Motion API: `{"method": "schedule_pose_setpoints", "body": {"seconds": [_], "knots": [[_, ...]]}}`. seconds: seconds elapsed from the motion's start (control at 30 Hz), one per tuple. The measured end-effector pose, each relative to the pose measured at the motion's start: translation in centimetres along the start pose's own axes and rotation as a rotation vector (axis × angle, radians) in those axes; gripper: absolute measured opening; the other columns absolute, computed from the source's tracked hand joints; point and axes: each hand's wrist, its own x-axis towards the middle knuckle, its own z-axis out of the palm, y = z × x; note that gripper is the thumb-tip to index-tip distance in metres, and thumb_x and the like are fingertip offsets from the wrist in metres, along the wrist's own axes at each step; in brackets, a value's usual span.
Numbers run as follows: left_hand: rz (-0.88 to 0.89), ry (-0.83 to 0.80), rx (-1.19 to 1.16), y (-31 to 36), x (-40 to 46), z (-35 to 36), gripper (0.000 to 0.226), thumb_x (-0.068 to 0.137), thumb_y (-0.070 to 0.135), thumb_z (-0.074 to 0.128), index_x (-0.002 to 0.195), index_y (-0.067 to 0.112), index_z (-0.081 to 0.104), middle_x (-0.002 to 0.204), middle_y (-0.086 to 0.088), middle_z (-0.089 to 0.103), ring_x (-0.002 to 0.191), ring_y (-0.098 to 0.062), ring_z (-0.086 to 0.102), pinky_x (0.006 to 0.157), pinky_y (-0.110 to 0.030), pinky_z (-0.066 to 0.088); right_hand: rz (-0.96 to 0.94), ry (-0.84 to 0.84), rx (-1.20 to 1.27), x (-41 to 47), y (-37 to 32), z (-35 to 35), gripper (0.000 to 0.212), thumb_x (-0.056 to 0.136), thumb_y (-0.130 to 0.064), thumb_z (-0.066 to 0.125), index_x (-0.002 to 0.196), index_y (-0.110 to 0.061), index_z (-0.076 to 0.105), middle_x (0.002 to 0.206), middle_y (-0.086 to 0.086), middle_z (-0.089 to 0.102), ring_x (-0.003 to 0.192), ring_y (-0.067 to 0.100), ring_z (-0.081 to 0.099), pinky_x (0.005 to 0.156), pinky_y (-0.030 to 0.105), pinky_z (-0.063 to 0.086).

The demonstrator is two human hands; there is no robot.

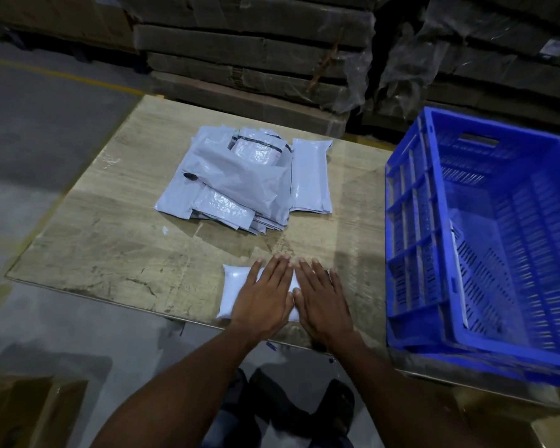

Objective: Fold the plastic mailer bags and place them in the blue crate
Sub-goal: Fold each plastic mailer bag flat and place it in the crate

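A folded white mailer bag [235, 291] lies at the near edge of the wooden table [110, 240]. My left hand [264, 297] and my right hand [322, 300] press flat on it side by side, fingers straight, covering most of its right part. A loose pile of grey mailer bags [236, 182] sits in the middle of the table, with one folded bag [311, 176] lying beside it on the right. The blue crate [411, 221] stands on the table's right end, and a pale bag [472, 244] shows inside it against the left wall.
Stacks of flat cardboard wrapped in plastic film [256, 50] stand behind the table. Grey concrete floor [39, 124] with a yellow line lies to the left. A brown carton [29, 412] is at the lower left. My feet show below the table edge.
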Motion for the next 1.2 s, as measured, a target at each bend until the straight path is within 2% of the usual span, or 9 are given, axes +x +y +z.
{"method": "schedule_pose_setpoints", "body": {"seconds": [0.27, 0.47, 0.73, 0.9, 1.03, 1.2], "knots": [[-0.009, 0.002, -0.017, 0.0, 0.0, 1.1, 0.064, 0.103, 0.037, 0.029, 0.158, 0.006, 0.037, 0.167, -0.012, 0.031, 0.157, -0.024, 0.023, 0.126, -0.049, 0.019, 0.014, 0.036, 0.019, -0.1, -0.1, 1.0, 0.055, 0.104, -0.037, 0.03, 0.156, -0.018, 0.034, 0.164, 0.001, 0.029, 0.154, 0.022, 0.017, 0.124, 0.046, 0.015], [-0.007, 0.03, -0.026, -0.1, 0.1, 1.1, 0.063, 0.101, 0.037, 0.035, 0.154, 0.006, 0.045, 0.163, -0.012, 0.04, 0.153, -0.024, 0.032, 0.124, -0.046, 0.019, 0.009, 0.058, 0.048, -0.3, 0.0, 1.1, 0.057, 0.105, -0.038, 0.031, 0.159, -0.02, 0.026, 0.167, -0.002, 0.021, 0.155, 0.02, 0.009, 0.124, 0.047, 0.015], [-0.009, 0.041, -0.029, -0.2, 0.0, 1.4, 0.062, 0.102, 0.039, 0.034, 0.153, 0.006, 0.047, 0.162, -0.013, 0.04, 0.152, -0.025, 0.034, 0.123, -0.048, 0.027, 0.006, 0.032, -0.004, -0.2, 0.2, 1.5, 0.052, 0.105, -0.038, 0.029, 0.152, -0.022, 0.043, 0.165, 0.003, 0.028, 0.154, 0.027, 0.018, 0.121, 0.052, 0.022], [-0.001, 0.049, -0.036, -0.2, 0.0, 1.2, 0.061, 0.101, 0.04, 0.035, 0.152, 0.008, 0.048, 0.162, -0.012, 0.041, 0.152, -0.025, 0.036, 0.121, -0.049, 0.034, 0.007, 0.021, -0.033, -0.2, 0.2, 1.5, 0.051, 0.104, -0.038, 0.032, 0.152, -0.024, 0.043, 0.165, 0.003, 0.026, 0.154, 0.028, 0.017, 0.121, 0.052, 0.021], [-0.019, 0.019, -0.047, -0.4, -0.1, 1.3, 0.065, 0.103, 0.041, 0.034, 0.156, 0.004, 0.04, 0.165, -0.012, 0.036, 0.155, -0.024, 0.027, 0.124, -0.046, 0.025, -0.002, 0.037, -0.005, -0.3, 0.2, 1.4, 0.051, 0.105, -0.038, 0.032, 0.153, -0.024, 0.041, 0.166, 0.004, 0.024, 0.154, 0.028, 0.016, 0.121, 0.053, 0.022], [-0.014, 0.005, -0.037, -0.4, -0.1, 1.4, 0.059, 0.103, 0.041, 0.035, 0.143, 0.004, 0.058, 0.164, -0.013, 0.037, 0.155, -0.026, 0.029, 0.123, -0.046, 0.019, -0.013, 0.069, 0.026, -0.4, 0.3, 1.6, 0.046, 0.104, -0.038, 0.034, 0.146, -0.025, 0.05, 0.165, 0.006, 0.027, 0.154, 0.029, 0.017, 0.12, 0.054, 0.024]]}}
